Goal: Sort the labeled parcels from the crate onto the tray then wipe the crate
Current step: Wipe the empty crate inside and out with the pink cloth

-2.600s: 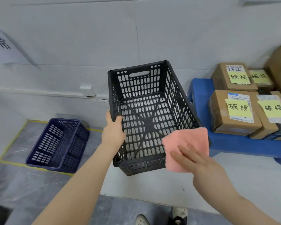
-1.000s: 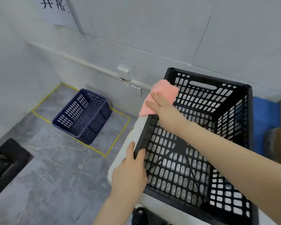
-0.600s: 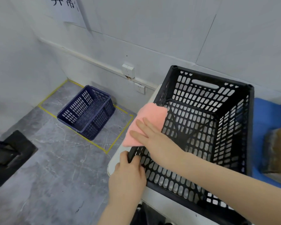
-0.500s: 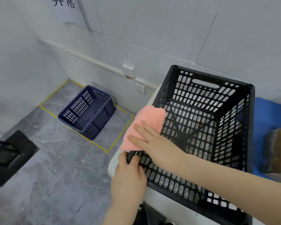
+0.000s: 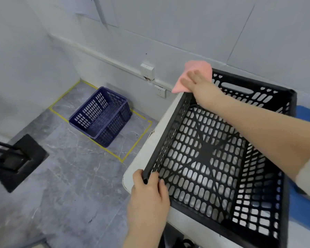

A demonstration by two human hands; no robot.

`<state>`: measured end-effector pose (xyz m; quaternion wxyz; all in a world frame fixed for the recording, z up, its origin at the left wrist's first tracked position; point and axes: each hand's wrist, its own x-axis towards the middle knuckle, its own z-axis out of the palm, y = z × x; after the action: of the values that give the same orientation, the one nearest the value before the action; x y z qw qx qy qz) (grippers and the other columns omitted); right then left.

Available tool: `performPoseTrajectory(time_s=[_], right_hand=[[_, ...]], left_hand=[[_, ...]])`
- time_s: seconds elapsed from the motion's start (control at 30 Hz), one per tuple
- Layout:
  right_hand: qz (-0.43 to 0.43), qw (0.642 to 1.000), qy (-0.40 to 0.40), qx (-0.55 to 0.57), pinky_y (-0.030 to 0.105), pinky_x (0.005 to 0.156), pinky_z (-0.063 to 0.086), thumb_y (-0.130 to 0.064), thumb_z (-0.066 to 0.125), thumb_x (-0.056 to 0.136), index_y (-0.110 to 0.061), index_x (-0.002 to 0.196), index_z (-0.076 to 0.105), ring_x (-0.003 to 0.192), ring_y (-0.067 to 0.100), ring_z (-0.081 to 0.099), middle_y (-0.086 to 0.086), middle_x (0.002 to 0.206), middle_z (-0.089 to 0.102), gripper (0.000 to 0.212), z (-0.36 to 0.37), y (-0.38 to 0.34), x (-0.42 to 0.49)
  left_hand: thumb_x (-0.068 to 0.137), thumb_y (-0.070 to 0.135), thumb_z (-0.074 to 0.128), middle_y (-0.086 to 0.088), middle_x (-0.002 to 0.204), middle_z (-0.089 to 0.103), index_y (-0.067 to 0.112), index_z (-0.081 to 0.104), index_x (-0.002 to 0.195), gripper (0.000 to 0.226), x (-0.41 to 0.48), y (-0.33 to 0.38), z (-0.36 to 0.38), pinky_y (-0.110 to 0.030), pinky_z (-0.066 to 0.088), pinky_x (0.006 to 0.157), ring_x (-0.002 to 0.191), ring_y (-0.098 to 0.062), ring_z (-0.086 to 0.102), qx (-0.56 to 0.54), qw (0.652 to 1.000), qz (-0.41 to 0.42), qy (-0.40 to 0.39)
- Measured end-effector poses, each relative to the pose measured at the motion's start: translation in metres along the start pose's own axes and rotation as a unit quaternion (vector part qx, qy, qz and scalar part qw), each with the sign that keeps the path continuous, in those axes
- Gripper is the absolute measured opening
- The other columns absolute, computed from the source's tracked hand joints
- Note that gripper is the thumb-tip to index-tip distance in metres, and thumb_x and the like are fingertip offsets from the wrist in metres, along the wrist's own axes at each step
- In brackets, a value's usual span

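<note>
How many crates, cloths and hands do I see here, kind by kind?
Crates: 2, a black slotted plastic crate on the white table, a dark blue slotted plastic crate on the floor.
Cloths: 1, a pink cloth.
Hands: 2, left hand, right hand.
Total: 5.

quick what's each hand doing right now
Left hand: grips the black crate at its near corner.
Right hand: open, pressing the pink cloth on its rim.
</note>
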<state>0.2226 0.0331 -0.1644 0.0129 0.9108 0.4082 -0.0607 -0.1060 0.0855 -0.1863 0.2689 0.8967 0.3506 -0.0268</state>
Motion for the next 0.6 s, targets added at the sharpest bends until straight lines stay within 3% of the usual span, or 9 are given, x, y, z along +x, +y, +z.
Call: performPoseTrajectory(time_s=[0.13, 0.2, 0.27, 0.43, 0.53, 0.6], right_hand=[[-0.009, 1.0, -0.007, 0.025, 0.054, 0.112, 0.028, 0.017, 0.044, 0.078, -0.017, 0.146, 0.032, 0.146, 0.037, 0.0, 0.015, 0.159, 0.006, 0.077, 0.008, -0.04, -0.022], [-0.053, 0.998, -0.013, 0.033, 0.052, 0.111, 0.031, 0.015, 0.045, 0.079, -0.021, 0.149, 0.025, 0.146, 0.036, -0.002, 0.013, 0.159, 0.002, 0.081, 0.01, -0.066, -0.054], [-0.099, 0.993, -0.031, 0.054, 0.046, 0.114, 0.026, 0.015, 0.044, 0.078, -0.021, 0.151, 0.019, 0.146, 0.034, -0.004, 0.013, 0.16, -0.001, 0.085, 0.012, -0.093, -0.088], [-0.24, 0.963, -0.049, 0.109, 0.044, 0.116, 0.015, 0.006, 0.049, 0.081, -0.011, 0.147, 0.031, 0.145, 0.04, 0.005, 0.018, 0.157, 0.015, 0.07, 0.018, -0.156, -0.151], [-0.264, 0.952, -0.087, 0.129, 0.045, 0.114, 0.021, 0.005, 0.052, 0.082, -0.015, 0.15, 0.025, 0.145, 0.038, 0.006, 0.013, 0.158, 0.013, 0.075, 0.013, -0.168, -0.163], [-0.281, 0.946, -0.089, 0.138, 0.049, 0.107, 0.036, 0.002, 0.048, 0.084, -0.019, 0.148, 0.028, 0.144, 0.038, 0.013, 0.01, 0.157, 0.018, 0.07, 0.014, -0.165, -0.163]], left_hand=[[0.091, 0.04, 0.048, -0.002, 0.14, 0.021, 0.032, 0.057, 0.109, 0.021, -0.009, -0.004, 0.011, -0.04, 0.052, 0.067, 0.092, -0.025, 0.055, -0.029, 0.999, 0.019, 0.026], [0.092, 0.04, 0.045, -0.002, 0.142, 0.018, 0.033, 0.056, 0.111, 0.022, -0.008, -0.002, 0.012, -0.04, 0.052, 0.068, 0.095, -0.025, 0.054, -0.032, 0.999, 0.013, 0.031], [0.093, 0.042, 0.043, -0.002, 0.146, 0.013, 0.035, 0.054, 0.113, 0.023, -0.009, 0.002, 0.009, -0.039, 0.051, 0.07, 0.102, -0.026, 0.053, -0.027, 0.999, 0.003, 0.024], [0.088, 0.046, 0.048, 0.003, 0.151, -0.007, 0.045, 0.044, 0.126, 0.037, -0.018, 0.006, 0.004, -0.033, 0.042, 0.07, 0.118, -0.027, 0.047, -0.02, 0.999, -0.031, -0.017], [0.084, 0.042, 0.047, 0.0, 0.149, -0.012, 0.042, 0.033, 0.137, 0.055, -0.02, 0.003, 0.005, -0.034, 0.045, 0.076, 0.122, -0.026, 0.045, 0.01, 0.997, -0.049, -0.064], [0.086, 0.048, 0.046, 0.0, 0.15, -0.011, 0.042, 0.035, 0.135, 0.051, -0.023, 0.004, 0.004, -0.034, 0.046, 0.077, 0.125, -0.024, 0.042, 0.024, 0.996, -0.054, -0.064]])
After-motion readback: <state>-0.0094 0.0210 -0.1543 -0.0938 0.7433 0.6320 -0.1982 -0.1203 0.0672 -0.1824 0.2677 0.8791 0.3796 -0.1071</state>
